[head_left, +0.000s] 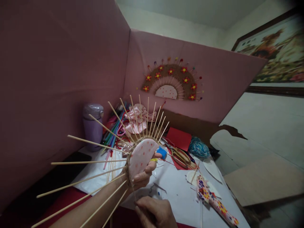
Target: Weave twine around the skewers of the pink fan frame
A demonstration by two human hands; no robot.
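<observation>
My left hand (pixel 143 176) grips a half-round craft piece (pixel 143 153) from behind, its fingers closed round the straight edge. Pale fabric with red dots covers the piece. Thin wooden sticks (pixel 91 162) fan out from its curved edge, where brown twine (pixel 130 179) is wound. Just below, my right hand (pixel 158 210) is closed in a pinch on the twine's loose end, a strand of which runs up to the piece. The exact fingertip hold is partly hidden.
Scissors (pixel 180 157) lie on red paper on the white table, with blue yarn (pixel 199 147) beside them. A purple bottle (pixel 93 126) stands back left near crumpled dotted fabric (pixel 137 115). A flower-patterned glue gun-like object (pixel 215 201) lies right. A finished-looking arch (pixel 171 71) is on the pink panel.
</observation>
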